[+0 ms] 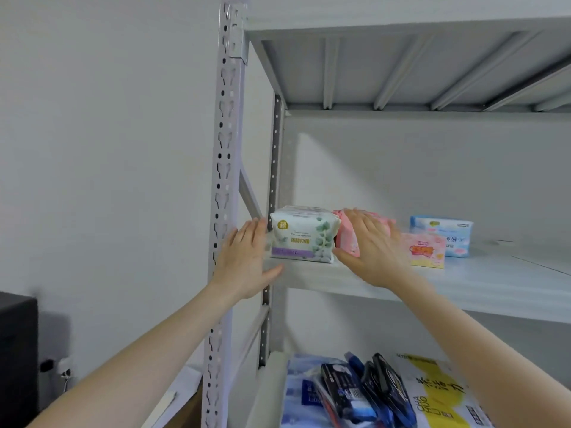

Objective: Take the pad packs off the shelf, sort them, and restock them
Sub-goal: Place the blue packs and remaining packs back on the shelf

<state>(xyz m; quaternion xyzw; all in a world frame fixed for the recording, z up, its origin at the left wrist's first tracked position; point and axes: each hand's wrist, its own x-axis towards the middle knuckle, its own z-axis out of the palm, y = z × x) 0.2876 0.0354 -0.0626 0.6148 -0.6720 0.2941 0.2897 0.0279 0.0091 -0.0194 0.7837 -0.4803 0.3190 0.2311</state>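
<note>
A white pad pack with green leaves and a purple band (301,234) stands at the left end of the grey shelf board (482,284). My left hand (247,262) is flat and open against its left side. Right beside it sit pink packs (347,239), and my right hand (375,250) lies spread over them with the thumb near the white pack's lower right corner. Further right stand a light pink pack (428,251) and, behind it, a blue and white pack (445,233).
The perforated upright post (224,193) stands just left of my left hand. The lower shelf holds dark blue packs (364,393) and a yellow and white bag (438,396). A black box (17,356) is at the far left. The upper shelf's underside (401,66) hangs overhead.
</note>
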